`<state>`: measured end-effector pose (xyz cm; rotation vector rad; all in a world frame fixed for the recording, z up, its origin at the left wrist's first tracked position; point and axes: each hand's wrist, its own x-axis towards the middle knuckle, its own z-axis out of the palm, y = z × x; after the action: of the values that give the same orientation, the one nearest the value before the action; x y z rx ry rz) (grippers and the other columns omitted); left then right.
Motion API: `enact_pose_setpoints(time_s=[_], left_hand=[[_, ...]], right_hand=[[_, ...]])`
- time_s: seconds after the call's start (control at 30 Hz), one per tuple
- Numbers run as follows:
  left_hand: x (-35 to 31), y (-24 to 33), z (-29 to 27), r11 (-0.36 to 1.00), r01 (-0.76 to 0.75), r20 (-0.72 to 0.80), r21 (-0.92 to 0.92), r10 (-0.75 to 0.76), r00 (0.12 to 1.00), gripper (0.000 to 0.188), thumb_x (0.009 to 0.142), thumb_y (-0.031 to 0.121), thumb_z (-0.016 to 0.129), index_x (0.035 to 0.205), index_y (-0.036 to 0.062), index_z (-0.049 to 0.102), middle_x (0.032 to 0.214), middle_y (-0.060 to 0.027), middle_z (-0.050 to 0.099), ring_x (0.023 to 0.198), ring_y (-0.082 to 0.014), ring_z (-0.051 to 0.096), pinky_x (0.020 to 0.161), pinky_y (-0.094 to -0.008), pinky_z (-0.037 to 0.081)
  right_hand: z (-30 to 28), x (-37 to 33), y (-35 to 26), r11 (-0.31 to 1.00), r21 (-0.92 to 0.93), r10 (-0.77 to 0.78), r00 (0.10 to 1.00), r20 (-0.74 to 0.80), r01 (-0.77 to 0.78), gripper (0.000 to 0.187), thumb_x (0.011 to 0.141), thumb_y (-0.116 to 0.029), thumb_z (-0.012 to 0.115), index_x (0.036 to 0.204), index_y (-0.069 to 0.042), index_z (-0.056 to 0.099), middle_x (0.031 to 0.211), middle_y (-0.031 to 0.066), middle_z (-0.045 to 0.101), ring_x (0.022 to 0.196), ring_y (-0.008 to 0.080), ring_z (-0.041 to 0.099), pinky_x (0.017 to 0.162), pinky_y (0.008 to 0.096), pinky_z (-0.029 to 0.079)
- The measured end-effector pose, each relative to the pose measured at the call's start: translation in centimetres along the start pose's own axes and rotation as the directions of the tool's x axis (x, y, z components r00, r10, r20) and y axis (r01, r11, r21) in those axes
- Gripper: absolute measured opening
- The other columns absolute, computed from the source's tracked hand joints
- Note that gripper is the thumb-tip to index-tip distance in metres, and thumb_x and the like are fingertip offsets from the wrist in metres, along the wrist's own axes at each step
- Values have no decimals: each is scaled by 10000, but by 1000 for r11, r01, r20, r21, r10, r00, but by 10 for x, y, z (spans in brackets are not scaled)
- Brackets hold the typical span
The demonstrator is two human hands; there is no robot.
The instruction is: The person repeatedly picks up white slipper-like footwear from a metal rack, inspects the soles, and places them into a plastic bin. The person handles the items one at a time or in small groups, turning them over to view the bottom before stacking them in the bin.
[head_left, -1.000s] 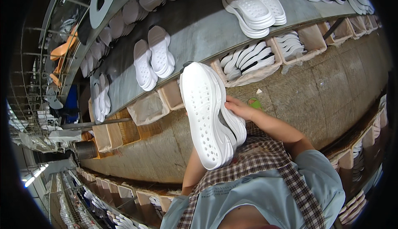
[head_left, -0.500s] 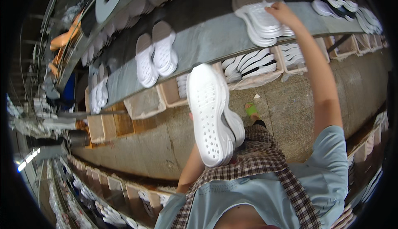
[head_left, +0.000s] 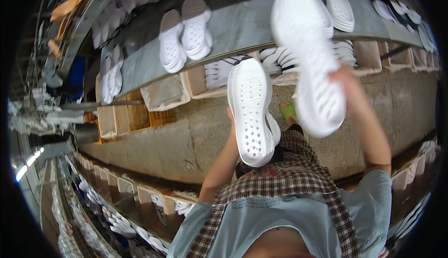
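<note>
My left hand [head_left: 230,116] holds white shoe soles [head_left: 252,111] in front of my apron, one behind another, with the hole-dotted face up. Most of that hand's fingers are hidden behind them. My right hand [head_left: 346,83], smeared by motion, grips another white shoe sole [head_left: 308,48] by its lower side. This sole is tilted and blurred, hanging between the bench edge and me. Behind it, a stack of white soles [head_left: 340,11] lies on the grey bench [head_left: 242,29].
Two stacks of soles [head_left: 196,31] lie further left on the bench, with a narrower pair [head_left: 112,73] beyond. Lined bins [head_left: 164,94] stand under the bench edge, several with soles inside. More bins [head_left: 126,188] line the aisle behind me. Black and white soles [head_left: 396,10] sit far right.
My right hand has lifted a sole off the bench stack and brought it toward me. The soles in my left hand have shifted slightly right and up in view.
</note>
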<state>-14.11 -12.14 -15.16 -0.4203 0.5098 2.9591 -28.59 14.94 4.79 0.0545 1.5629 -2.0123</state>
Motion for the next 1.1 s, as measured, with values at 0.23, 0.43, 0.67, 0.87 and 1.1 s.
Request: enact_pose_setpoints(time_s=[0.23,0.43,0.67,0.87,1.1], left_hand=[[19,-11,-56,748,-26,-195,663,207,959,920,824,732,348,1375,-5,307,1312,-180,452,1165,-277,496,971,-391,426],[78,3,-74,199,-68,14,978,260,966,763,859,471,480,1360,-62,264,1338,-211,394,1188,-289,437,995,-372,354],[243,-4,21,-670,-176,161,721,-86,983,872,698,321,766,1328,-82,318,1254,-241,482,1181,-312,457,1017,-372,326],[374,-53,23,-432,-195,-9,881,-428,904,1002,623,435,797,1337,-63,301,1311,-261,429,1218,-350,426,1013,-401,339],[440,-58,-82,-767,-424,-58,482,-511,858,1166,597,524,781,1413,-24,153,1379,-272,354,1261,-393,389,1030,-535,258]], right_hand=[[53,-12,175,919,-389,100,992,71,-64,574,866,-230,544,1296,86,334,1182,275,496,1090,334,511,918,415,424],[20,6,249,945,-304,-189,958,-214,119,699,854,-185,591,1372,81,205,1297,325,351,1197,403,384,1018,433,321],[-41,99,285,872,-489,-239,875,-421,3,739,848,-148,611,1373,96,152,1252,348,397,1156,453,445,950,429,401],[-78,233,350,942,-334,-217,757,-617,-2,779,822,-115,628,1362,131,123,1275,362,368,1155,471,436,962,418,390],[-115,256,411,192,-954,44,973,-227,-231,522,820,-252,594,1309,-129,459,1386,110,377,1271,268,320,1007,511,259]])
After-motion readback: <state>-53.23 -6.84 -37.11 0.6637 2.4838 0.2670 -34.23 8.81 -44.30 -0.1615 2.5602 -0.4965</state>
